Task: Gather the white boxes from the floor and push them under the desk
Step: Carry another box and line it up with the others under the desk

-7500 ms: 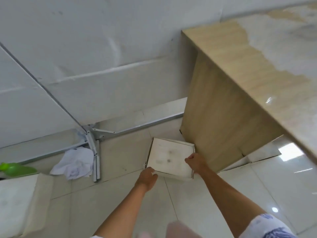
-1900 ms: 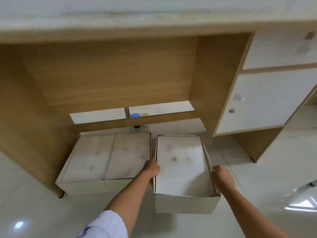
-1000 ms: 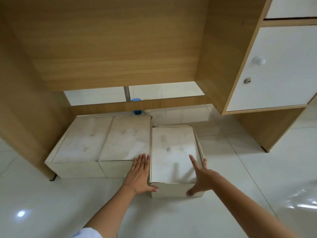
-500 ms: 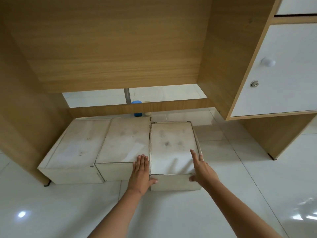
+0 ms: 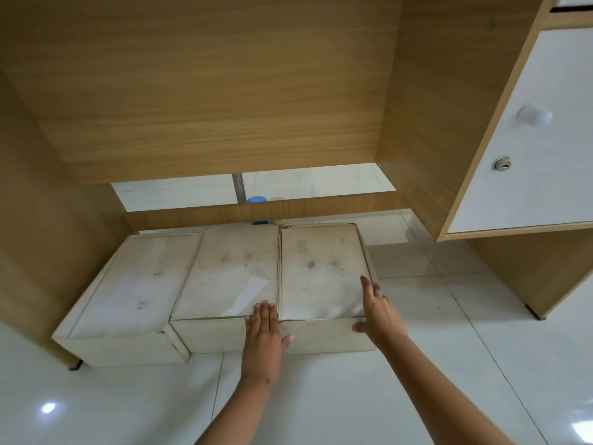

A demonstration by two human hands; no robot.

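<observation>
The right-hand white box (image 5: pixel 321 271) sits at the centre of the frame on the tiled floor (image 5: pixel 353 396), its long side touching the middle white box (image 5: pixel 227 271), which in turn touches the left white box (image 5: pixel 134 284) toward the lower left; all three lie in a row in the knee space of the desk (image 5: pixel 224 91), near the low wooden rail (image 5: pixel 256 208) at the back. The near faces of the middle and right boxes line up, while the left box juts a little further toward the bottom of the frame. The lids are smudged and the right one bows at its near edge, so I judge them thin cardboard that will dent under a poke, and light enough to slide easily on the glossy tiles. The left hand (image 5: pixel 263 335) lies flat across the seam between the middle and right boxes, fingers (image 5: pixel 264 311) straight and pressed together, gripping nothing. The right hand (image 5: pixel 377 311) rests on the near right corner of the right box, fingers spread, thumb on the front face, also gripping nothing. Best to push with flat palms low on the front faces, near the stiffer corners. At the right of the frame is a white cabinet door (image 5: pixel 529 139)
</observation>
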